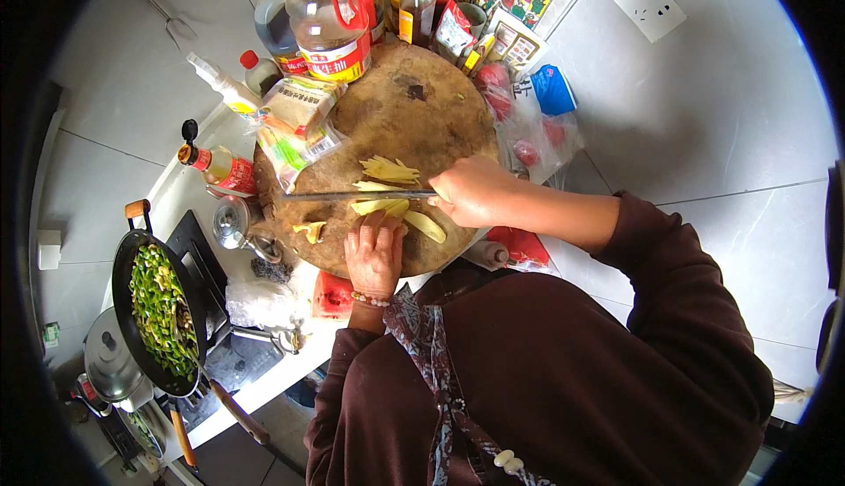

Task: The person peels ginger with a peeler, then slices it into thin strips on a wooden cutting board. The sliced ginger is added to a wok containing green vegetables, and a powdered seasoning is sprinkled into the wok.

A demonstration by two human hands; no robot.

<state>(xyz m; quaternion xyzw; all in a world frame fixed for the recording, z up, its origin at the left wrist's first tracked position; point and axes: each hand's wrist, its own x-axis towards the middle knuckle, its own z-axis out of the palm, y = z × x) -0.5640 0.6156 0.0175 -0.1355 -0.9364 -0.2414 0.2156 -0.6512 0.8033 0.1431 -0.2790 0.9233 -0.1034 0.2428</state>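
My right hand (472, 190) grips a kitchen knife (350, 195), its blade lying across the middle of a round wooden chopping block (429, 123). Just on the near side of the blade, my left hand (373, 251) presses its fingertips onto pale yellow vegetable slices (389, 207), perhaps ginger. Thin cut strips (391, 170) lie in a pile beyond the knife. One loose slice (426, 226) rests to the right of my left fingers. A small yellowish scrap (309, 231) sits to the left.
A wok of chopped green vegetables (158, 308) stands left, a wooden-handled utensil (237, 413) jutting from it. Sauce bottles (330, 30) crowd the block's far edge. Packaged bread (297, 106) overlaps its left side. Watermelon (331, 296) lies near my left wrist; plastic bags (544, 136) sit right.
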